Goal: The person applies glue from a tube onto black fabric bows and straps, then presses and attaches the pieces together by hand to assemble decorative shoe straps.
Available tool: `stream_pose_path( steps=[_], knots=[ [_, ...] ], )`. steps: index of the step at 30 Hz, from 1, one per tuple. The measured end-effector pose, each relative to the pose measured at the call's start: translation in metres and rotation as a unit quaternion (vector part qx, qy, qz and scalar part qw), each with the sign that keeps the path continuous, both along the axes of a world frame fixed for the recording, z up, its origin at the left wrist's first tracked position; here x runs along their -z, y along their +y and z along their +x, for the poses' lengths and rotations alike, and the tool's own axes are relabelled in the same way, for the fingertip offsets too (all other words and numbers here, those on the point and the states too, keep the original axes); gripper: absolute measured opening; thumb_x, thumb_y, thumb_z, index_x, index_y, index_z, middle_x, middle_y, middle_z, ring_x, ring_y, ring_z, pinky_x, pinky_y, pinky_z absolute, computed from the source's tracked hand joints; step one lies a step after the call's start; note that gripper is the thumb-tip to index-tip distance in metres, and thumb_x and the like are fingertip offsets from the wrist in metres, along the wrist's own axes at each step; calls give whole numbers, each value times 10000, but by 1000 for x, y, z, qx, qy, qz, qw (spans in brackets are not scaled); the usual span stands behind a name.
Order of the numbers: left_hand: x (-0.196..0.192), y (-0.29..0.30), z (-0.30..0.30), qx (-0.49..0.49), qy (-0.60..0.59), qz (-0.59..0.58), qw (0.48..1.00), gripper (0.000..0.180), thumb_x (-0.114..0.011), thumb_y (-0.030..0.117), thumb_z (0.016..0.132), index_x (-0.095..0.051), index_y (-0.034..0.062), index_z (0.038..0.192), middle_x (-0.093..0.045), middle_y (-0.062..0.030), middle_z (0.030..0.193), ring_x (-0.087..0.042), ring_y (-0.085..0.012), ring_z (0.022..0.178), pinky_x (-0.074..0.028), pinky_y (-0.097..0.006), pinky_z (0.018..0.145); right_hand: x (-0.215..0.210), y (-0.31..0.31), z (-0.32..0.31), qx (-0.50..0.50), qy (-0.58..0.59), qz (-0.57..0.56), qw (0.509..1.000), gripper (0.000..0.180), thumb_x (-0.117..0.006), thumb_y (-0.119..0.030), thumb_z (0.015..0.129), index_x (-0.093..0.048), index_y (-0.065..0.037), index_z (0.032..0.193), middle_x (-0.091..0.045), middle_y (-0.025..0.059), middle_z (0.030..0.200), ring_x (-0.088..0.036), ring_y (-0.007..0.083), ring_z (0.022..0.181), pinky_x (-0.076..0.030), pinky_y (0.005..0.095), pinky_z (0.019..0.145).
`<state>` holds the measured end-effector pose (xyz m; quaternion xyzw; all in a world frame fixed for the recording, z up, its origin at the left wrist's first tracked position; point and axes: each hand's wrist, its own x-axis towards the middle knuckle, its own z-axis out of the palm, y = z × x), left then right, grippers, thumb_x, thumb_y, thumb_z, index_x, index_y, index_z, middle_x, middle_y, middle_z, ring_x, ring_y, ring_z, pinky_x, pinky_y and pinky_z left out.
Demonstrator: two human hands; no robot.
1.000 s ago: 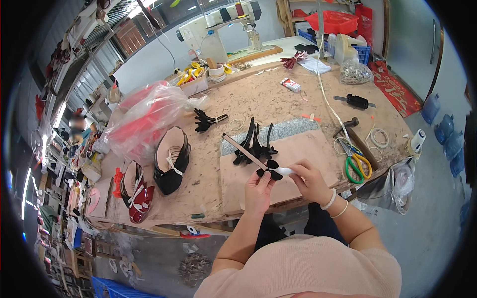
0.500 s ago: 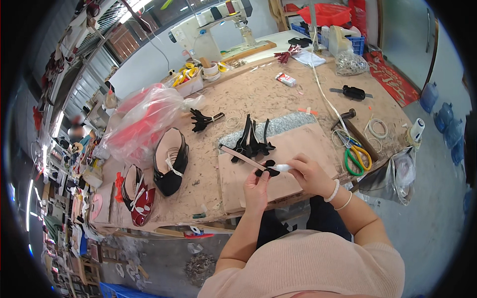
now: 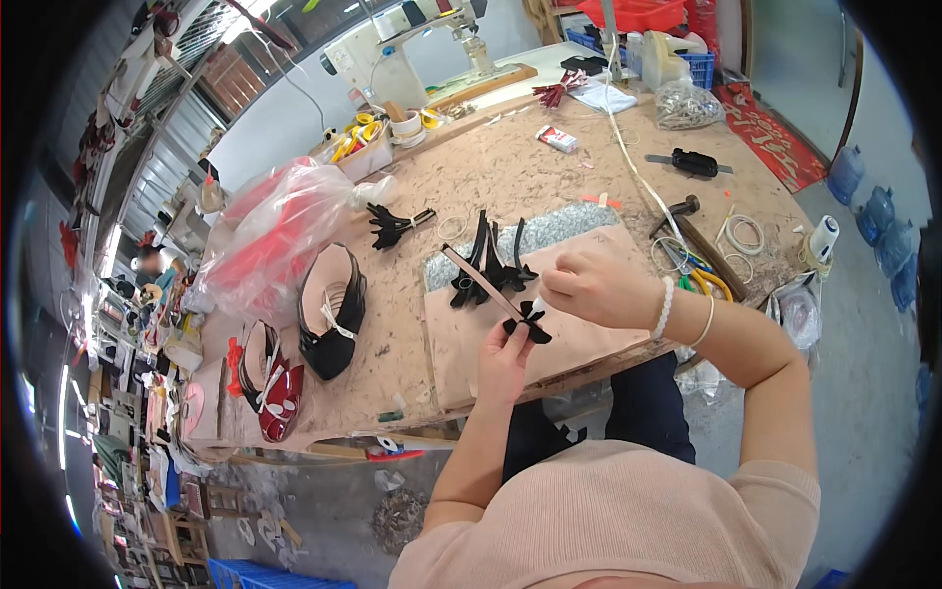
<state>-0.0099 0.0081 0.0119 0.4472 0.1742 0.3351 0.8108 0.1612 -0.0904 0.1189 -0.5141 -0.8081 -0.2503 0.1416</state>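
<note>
My left hand pinches a strap with a black bow-like end. Its long, narrow pinkish-beige face slants up and to the left. My right hand is closed just above the bow, palm down, around a small white tube-like piece. Only the lower end of this piece shows, against the bow; the fingers hide the rest. Beyond the hands, a bunch of black straps lies on a beige sheet over a grey speckled pad.
Right of the sheet lie a hammer and yellow-handled scissors. To the left are a black shoe, a dark red shoe and a plastic bag. More black straps lie behind. A sewing machine stands at the back.
My right hand has rolled over to palm down, its elbow swinging outward, and the white piece now points down at the bow. The strap in my left hand has tilted more steeply.
</note>
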Motion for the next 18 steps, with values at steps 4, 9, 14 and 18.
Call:
stream_pose_path(
  steps=[4, 9, 14, 18],
  knots=[
    [-3, -3, 2, 4, -48, -46, 998, 153, -514, 52, 852, -531, -25, 984, -584, -102, 933, -577, -164, 858, -481, -273, 792, -14, 13, -2, 33, 65, -110, 991, 102, -526, -146, 770, -513, -53, 810, -525, 70, 760, -574, 208, 705, -474, 306, 617],
    [-1, -5, 3, 9, -58, -64, 996, 145, -506, 50, 856, -539, -16, 981, -592, -98, 924, -583, -158, 847, -486, -261, 785, -23, 20, -3, -9, 46, -130, 990, 113, -520, -147, 786, -500, -36, 796, -529, 94, 733, -587, 234, 711, -476, 325, 630],
    [0, -7, 2, 15, -51, -70, 996, 146, -494, 47, 862, -540, -12, 988, -599, -92, 916, -584, -148, 837, -483, -255, 788, -14, 22, 0, -38, 8, -79, 996, 113, -558, -118, 717, -467, -52, 731, -494, 49, 674, -547, 182, 654, -465, 291, 564],
    [1, -8, 3, -5, -40, -78, 996, 144, -509, 56, 857, -547, -10, 978, -602, -90, 908, -584, -143, 831, -480, -250, 775, -5, 19, 1, 5, 47, -108, 993, 85, -537, -124, 746, -535, -40, 733, -501, 42, 739, -548, 189, 728, -481, 300, 624]
  ],
)
